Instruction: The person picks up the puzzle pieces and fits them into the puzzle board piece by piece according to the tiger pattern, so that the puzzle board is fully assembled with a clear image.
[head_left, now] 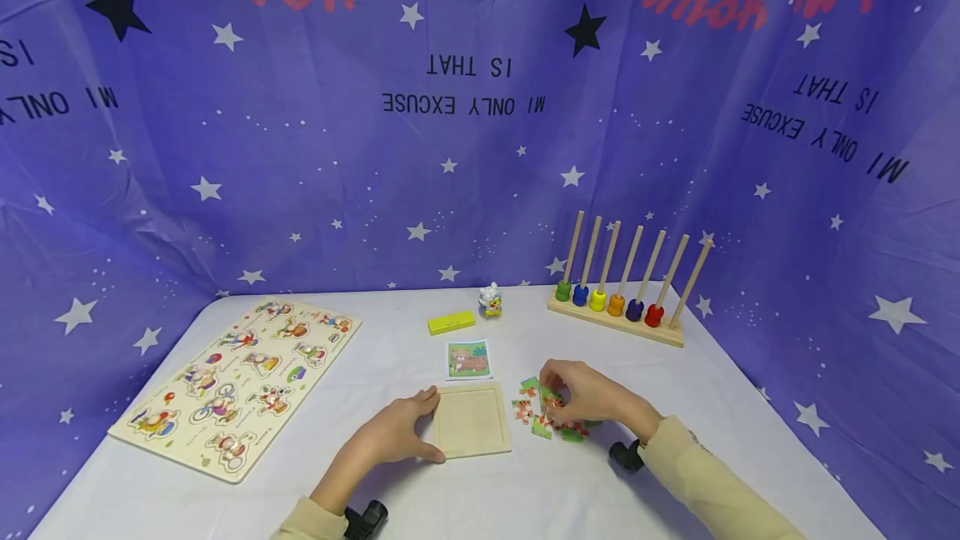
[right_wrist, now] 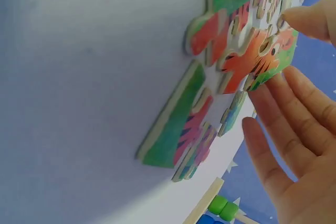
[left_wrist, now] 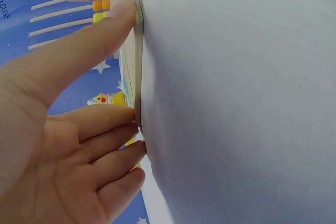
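A shallow wooden puzzle tray (head_left: pixel 472 421) lies on the white table. My left hand (head_left: pixel 401 430) touches its left side, the thumb near the front corner and the fingertips near the back one; thumb and fingers look fairly straight in the left wrist view. To the tray's right, my right hand (head_left: pixel 588 390) pinches a puzzle piece (right_wrist: pixel 275 51) with an orange striped animal face and green edge, thumb on one side and fingers on the other. Below it lie several loose puzzle pieces (head_left: pixel 522 412), green and orange, some overlapping. A picture card (head_left: pixel 468 360) with a brown animal lies behind the tray.
A large picture peg board (head_left: pixel 247 382) lies at the left. Behind the card are a yellow box (head_left: pixel 452 322) and a small white-and-yellow figurine (head_left: pixel 491 301). A wooden rack (head_left: pixel 617 322) with upright rods and coloured beads stands at the back right, before a purple star-patterned curtain (head_left: pixel 337 148).
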`<state>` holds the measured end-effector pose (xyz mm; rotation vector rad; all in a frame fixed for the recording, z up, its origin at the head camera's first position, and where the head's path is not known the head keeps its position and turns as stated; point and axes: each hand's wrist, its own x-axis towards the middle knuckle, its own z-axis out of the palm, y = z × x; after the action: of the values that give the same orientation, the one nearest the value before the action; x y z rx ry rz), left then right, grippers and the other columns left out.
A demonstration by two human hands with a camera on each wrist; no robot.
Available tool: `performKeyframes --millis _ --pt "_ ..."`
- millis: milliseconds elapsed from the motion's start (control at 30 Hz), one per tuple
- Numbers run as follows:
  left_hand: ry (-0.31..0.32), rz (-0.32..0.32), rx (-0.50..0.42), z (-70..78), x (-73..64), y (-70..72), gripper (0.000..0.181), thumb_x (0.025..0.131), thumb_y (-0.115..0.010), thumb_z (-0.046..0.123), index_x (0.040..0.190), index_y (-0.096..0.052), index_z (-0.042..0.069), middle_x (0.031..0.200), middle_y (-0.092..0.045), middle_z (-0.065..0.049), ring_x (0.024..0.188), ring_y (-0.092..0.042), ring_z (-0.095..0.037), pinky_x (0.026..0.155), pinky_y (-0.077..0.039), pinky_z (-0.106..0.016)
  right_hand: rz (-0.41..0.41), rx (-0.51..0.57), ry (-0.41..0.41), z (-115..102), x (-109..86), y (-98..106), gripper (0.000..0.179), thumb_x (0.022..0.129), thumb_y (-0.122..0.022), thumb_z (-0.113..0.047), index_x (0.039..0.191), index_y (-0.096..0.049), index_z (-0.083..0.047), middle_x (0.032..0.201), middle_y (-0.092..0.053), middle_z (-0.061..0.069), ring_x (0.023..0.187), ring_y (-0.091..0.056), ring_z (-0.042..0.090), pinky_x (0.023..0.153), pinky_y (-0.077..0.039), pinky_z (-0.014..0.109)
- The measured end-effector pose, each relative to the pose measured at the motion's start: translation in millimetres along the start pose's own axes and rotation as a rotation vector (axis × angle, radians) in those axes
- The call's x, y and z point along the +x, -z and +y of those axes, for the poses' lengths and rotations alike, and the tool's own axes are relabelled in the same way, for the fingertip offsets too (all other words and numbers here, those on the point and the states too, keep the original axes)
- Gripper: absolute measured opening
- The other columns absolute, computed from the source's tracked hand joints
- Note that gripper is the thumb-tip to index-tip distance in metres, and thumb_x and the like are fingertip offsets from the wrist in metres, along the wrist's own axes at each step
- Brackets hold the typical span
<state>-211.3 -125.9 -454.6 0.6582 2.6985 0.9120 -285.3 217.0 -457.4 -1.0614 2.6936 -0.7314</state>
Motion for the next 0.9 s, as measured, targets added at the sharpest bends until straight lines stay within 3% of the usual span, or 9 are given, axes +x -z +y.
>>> performKeyframes --millis 533,900 --pt "-0.011 -0.008 -0.02 -0.8 0.0 -0.4 0.093 0.068 -0.087 0.03 0.138 -0.042 -0.012 0.15 -0.033 -0.025 0.137 -0.031 -0.043 0.111 -0.028 -0.054 0.088 0.024 0.101 -18.3 17.4 -9.4 0.03 0.08 -0.075 -0.016 0.107 -0.065 -0.008 0.099 -0.064 -0.002 0.089 -0.061 0.018 0.077 -0.056 0.037" --pt "-0.061 -0.048 -0.007 -13.5 -0.2 8.3 0.094 0.071 -0.085 0.032 0.141 -0.039 -0.011 0.151 -0.031 -0.023 0.138 -0.03 -0.041 0.112 -0.028 -0.053 0.104 0.014 0.151 -37.3 32.9 -20.8 0.031 0.082 -0.075 -0.017 0.11 -0.066 -0.009 0.1 -0.064 -0.002 0.09 -0.061 0.015 0.076 -0.055 0.03"
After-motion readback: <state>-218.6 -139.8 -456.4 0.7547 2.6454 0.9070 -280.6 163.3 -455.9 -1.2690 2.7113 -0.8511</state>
